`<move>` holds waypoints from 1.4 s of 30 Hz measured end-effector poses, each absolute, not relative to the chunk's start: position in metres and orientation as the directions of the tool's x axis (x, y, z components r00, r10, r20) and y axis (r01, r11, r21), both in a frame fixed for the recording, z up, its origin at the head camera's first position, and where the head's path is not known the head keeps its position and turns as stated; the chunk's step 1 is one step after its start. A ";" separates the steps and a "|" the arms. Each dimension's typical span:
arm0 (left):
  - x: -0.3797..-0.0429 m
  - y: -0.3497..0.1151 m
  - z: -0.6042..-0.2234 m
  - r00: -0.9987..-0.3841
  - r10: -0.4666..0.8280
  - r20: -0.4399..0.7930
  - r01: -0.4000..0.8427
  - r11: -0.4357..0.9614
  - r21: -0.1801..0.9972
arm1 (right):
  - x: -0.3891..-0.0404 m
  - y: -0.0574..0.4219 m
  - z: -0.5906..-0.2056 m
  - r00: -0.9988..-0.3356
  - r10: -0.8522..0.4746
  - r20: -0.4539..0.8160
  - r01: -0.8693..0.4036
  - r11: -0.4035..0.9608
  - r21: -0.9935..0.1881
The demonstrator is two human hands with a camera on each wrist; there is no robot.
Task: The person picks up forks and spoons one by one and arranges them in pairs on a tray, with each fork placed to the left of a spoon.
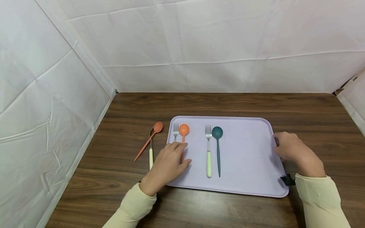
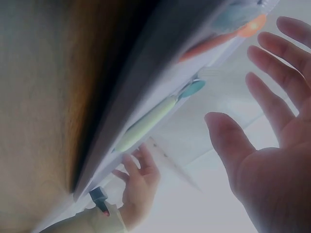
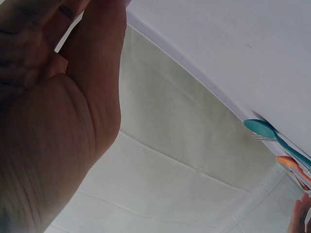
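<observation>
Fingers loose and spread, a left hand [image 1: 168,161] gripping nothing is poised over the left edge of a lilac tray [image 1: 248,155], toward its near-left corner. An orange spoon [image 1: 183,130] lies beneath its fingertips; whether they touch cannot be told. The spoon's neighbour, a fork [image 1: 175,130], has its handle hidden by the hand, so a light two-finger pinch on one piece alone would avoid nudging the other. Nearer the tray's middle, a green-handled fork [image 1: 209,164] and a teal spoon [image 1: 218,152] lie parallel, handles toward the near edge, a fair guide for alignment. At the right edge, a right hand [image 1: 296,152] bends its fingers by the rim; a grip cannot be confirmed, though gentle steadying there would help. Beyond the left edge, on the wooden tabletop [image 1: 214,210], a pale-handled utensil [image 1: 151,156] crosses a red-orange spoon [image 1: 145,146]; they are best parted before lifting. White cloth [image 1: 185,79] hangs behind the tabletop's far edge.
</observation>
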State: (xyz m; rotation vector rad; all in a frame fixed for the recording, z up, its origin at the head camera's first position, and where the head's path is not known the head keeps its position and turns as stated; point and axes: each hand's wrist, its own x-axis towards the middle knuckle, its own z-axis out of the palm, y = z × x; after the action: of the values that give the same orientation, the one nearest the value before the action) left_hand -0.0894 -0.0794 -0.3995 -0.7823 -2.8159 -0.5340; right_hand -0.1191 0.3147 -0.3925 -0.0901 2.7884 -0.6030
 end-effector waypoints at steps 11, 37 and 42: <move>-0.092 -0.091 -0.400 -0.867 0.430 0.253 0.493 0.815 0.305 | -0.120 0.312 -0.389 -0.949 -0.089 -0.303 0.043 0.915 -0.402; -0.094 -0.112 -0.402 -0.932 0.313 0.181 0.358 0.868 0.343 | -0.119 0.314 -0.392 -0.953 -0.109 -0.282 0.015 0.914 -0.404; -0.095 -0.118 -0.404 -0.938 0.280 0.204 0.338 0.872 0.355 | -0.119 0.315 -0.394 -0.960 -0.123 -0.253 -0.009 0.913 -0.409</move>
State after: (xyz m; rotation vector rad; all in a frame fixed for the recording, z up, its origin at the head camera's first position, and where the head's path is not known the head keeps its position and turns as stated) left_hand -0.0949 -0.1179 -0.4038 -0.4810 -2.8971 -0.5897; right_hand -0.1194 0.3151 -0.3936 -0.0985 2.8007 -0.5965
